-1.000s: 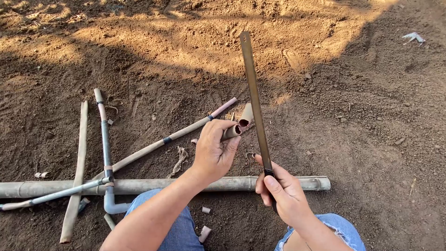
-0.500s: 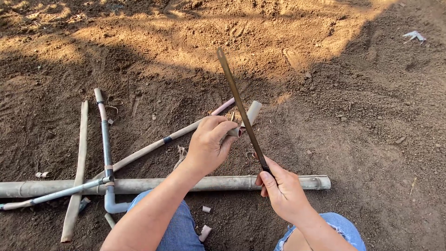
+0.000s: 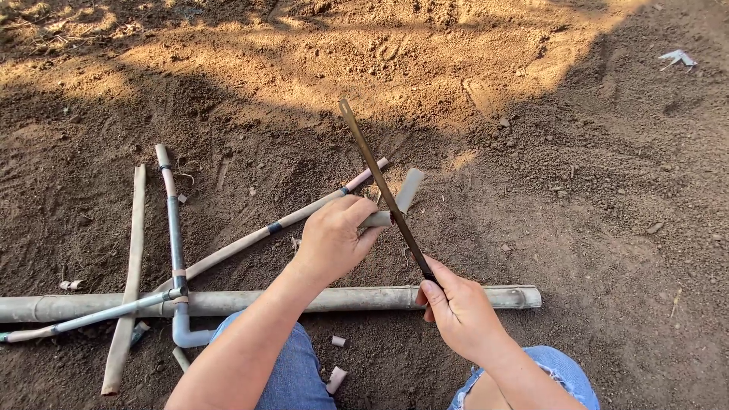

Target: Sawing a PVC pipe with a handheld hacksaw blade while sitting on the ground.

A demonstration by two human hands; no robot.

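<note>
Our left hand (image 3: pixel 332 241) has its fingers wrapped round a short pipe piece (image 3: pixel 380 219) just above the long pipe (image 3: pixel 357 298) on the soil. Our right hand (image 3: pixel 458 315) grips the saw blade (image 3: pixel 383 191), which lies across that piece.

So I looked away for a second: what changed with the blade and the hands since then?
The thin blade in the right hand tilted from nearly upright to leaning left, now lying across the short pipe piece. The left hand kept holding that piece. The long pipes on the soil stayed put.
</note>
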